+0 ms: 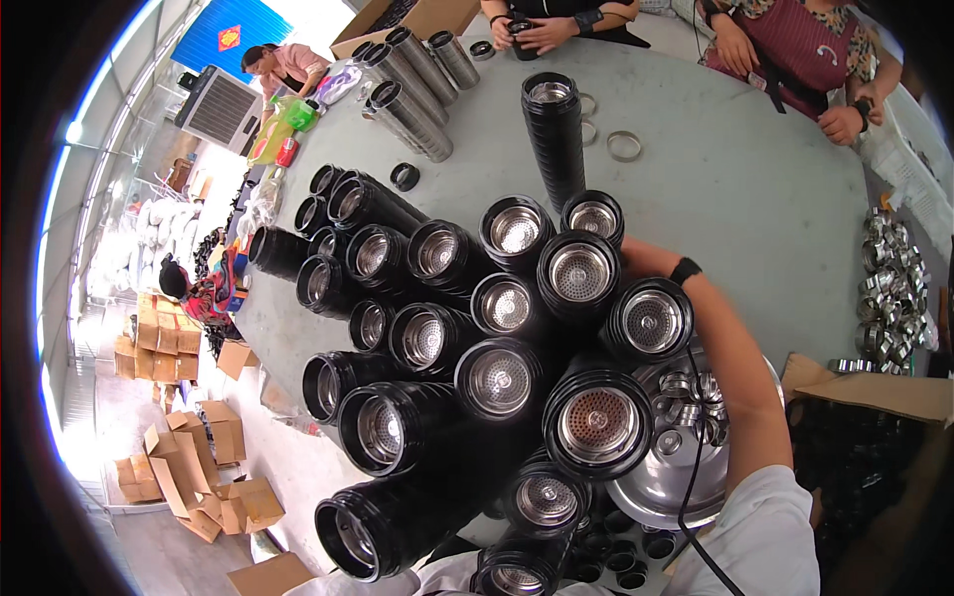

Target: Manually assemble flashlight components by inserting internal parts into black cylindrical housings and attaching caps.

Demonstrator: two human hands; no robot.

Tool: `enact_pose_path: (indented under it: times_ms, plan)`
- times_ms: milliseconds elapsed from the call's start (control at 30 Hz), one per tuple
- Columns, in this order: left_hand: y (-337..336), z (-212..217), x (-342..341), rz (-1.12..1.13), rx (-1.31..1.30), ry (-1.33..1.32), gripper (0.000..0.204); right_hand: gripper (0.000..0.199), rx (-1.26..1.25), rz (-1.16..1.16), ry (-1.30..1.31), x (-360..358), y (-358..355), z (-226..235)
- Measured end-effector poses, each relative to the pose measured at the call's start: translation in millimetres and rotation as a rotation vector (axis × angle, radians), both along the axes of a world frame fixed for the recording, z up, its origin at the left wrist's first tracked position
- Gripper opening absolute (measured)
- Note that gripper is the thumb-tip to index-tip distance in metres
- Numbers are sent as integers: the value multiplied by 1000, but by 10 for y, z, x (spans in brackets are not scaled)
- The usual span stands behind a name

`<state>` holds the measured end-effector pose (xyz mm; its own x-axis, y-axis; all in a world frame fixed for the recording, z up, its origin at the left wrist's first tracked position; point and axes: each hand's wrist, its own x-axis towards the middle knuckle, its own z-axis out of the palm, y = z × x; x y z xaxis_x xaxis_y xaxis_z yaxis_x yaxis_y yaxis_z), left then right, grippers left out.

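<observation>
The right forearm (730,348) reaches behind tall black stacked tubes (517,338) (hand hidden, finger state untellable).

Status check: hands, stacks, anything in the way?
Right forearm reaches behind the tall black cup stacks; right hand hidden. Left hand not visible. Steel bowl of small metal parts beside the forearm. Stacks block the view.
</observation>
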<state>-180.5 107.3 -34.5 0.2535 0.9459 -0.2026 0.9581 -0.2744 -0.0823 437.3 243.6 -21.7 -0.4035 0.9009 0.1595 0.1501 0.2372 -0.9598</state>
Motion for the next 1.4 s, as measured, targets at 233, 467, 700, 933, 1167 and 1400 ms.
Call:
enact_pose_path:
  times_ms: [233,467,700,933,1167,1400]
  plan:
    - [245,33,110,1,28,-35,49,39,-73,-150,92,30,134,-612]
    - [250,74,-13,38,19,-23,49,58,-63,-246,-138,-37,290,-309]
    - [327,106,-81,65,7,-18,49,68,-184,-429,-301,-96,456,-58]
    - [358,49,-7,69,-16,-54,49,75,-181,-467,-290,83,386,-166]
    - [220,-56,105,76,-64,-110,50,56,-333,-193,-279,545,-354,233]
    - [-73,-199,176,114,-112,-163,50,65,-343,-19,-522,111,-1152,618]
